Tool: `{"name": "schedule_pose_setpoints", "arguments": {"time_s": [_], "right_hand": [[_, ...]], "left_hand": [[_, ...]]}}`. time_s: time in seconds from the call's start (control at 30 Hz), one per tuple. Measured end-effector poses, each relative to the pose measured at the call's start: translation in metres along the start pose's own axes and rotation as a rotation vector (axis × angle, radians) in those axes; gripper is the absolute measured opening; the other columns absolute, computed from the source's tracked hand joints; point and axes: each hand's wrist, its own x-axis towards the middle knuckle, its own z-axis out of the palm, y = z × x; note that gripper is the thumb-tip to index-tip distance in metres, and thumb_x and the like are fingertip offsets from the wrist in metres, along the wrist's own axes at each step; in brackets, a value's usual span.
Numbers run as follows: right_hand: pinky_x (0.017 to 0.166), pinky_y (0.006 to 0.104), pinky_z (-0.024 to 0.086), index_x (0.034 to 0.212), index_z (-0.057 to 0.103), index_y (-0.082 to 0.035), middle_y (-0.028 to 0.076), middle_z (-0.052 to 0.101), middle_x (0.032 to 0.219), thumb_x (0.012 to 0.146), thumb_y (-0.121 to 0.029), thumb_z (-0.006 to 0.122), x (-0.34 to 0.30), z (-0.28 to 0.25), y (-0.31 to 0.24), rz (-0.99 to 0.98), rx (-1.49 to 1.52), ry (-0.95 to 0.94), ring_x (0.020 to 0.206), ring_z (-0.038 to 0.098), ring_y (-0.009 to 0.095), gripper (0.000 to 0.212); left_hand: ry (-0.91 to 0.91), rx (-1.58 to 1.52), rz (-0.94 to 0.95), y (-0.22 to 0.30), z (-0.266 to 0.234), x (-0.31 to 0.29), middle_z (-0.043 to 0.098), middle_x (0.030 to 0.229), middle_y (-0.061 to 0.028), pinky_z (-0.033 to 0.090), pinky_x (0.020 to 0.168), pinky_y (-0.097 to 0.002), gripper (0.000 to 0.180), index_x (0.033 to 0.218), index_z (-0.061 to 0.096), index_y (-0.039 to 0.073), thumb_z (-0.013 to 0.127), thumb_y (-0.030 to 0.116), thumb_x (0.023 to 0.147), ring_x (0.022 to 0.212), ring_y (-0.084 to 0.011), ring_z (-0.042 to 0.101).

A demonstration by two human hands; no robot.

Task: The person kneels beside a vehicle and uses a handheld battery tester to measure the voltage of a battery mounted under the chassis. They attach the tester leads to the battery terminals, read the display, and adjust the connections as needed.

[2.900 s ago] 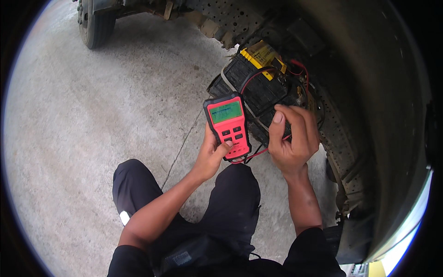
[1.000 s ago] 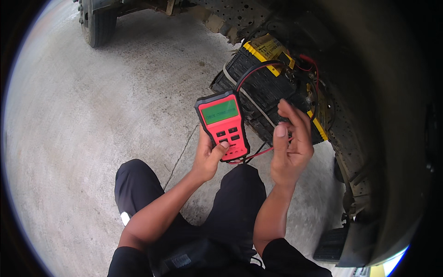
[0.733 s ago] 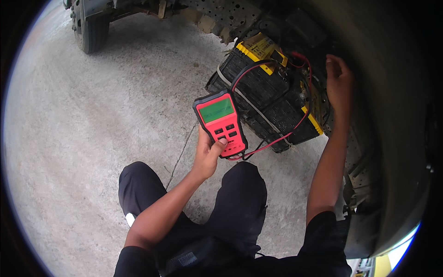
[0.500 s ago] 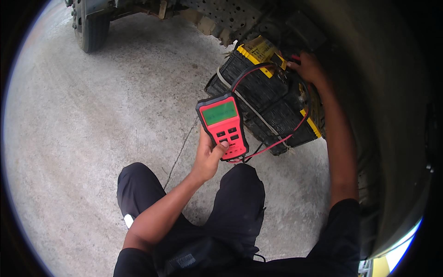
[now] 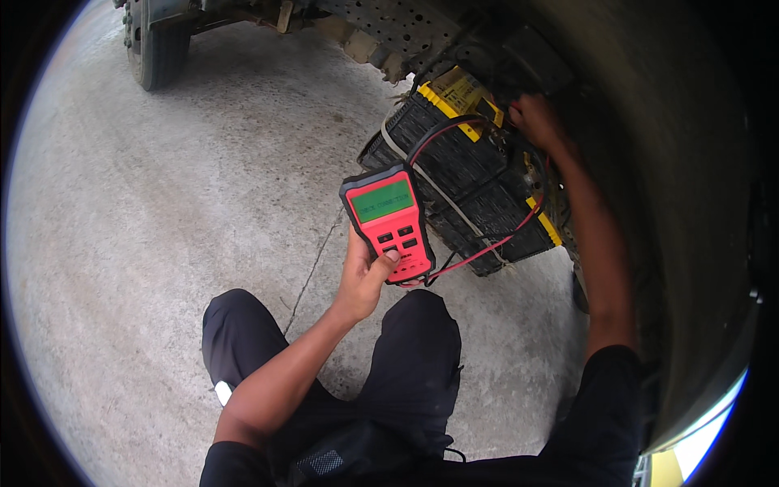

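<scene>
My left hand (image 5: pixel 367 276) grips a red and black handheld battery tester (image 5: pixel 391 223) with a lit green screen. Its thumb rests on the lower buttons. Red and black cables (image 5: pixel 479 248) run from the tester's lower end and loop up over a black battery (image 5: pixel 454 146) with yellow trim. At the battery's far right, my right hand (image 5: pixel 535 122) is closed around a red clamp, of which only a bit of red shows by the fingers. The clamp's jaws and the terminal there are hidden.
A pale strap (image 5: pixel 450 203) crosses the battery pair. A rusty vehicle frame (image 5: pixel 389 36) hangs over the far side, with a wheel (image 5: pixel 158 49) at the far left. A large dark tyre-like curved surface (image 5: pixel 690 243) stands close beside my right arm. Concrete floor (image 5: pixel 162 243) lies below.
My right hand has turned and shifted slightly down, hiding more of the red clamp. The tester has moved slightly left, and dark text on its screen is clearer.
</scene>
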Motion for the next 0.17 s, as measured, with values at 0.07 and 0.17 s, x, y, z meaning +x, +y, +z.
{"name": "schedule_pose_setpoints", "arguments": {"time_s": [0.07, 0.17], "right_hand": [[0.083, 0.0544, 0.058, 0.098, 0.075, 0.003, 0.03, 0.074, 0.1, 0.096, -0.026, 0.074, 0.005, 0.008, 0.021, 0.054, -0.002, -0.005, 0.098, 0.073, 0.046, 0.029], [0.085, 0.0532, 0.058, 0.096, 0.077, 0.001, 0.03, 0.074, 0.094, 0.095, -0.03, 0.075, 0.011, 0.013, 0.028, 0.085, 0.069, -0.055, 0.096, 0.073, 0.047, 0.031]], "left_hand": [[-0.013, -0.006, 0.003, 0.0, 0.002, 0.002, 0.049, 0.152, -0.0123, 0.041, 0.118, -0.0397, 0.075, 0.167, 0.02, 0.005, 0.057, 0.008, 0.102, 0.14, -0.0204, 0.051], [-0.014, -0.003, -0.007, -0.001, -0.002, 0.0, 0.048, 0.154, -0.0121, 0.04, 0.119, -0.0406, 0.078, 0.168, 0.018, 0.005, 0.06, 0.01, 0.102, 0.14, -0.021, 0.05]]}}
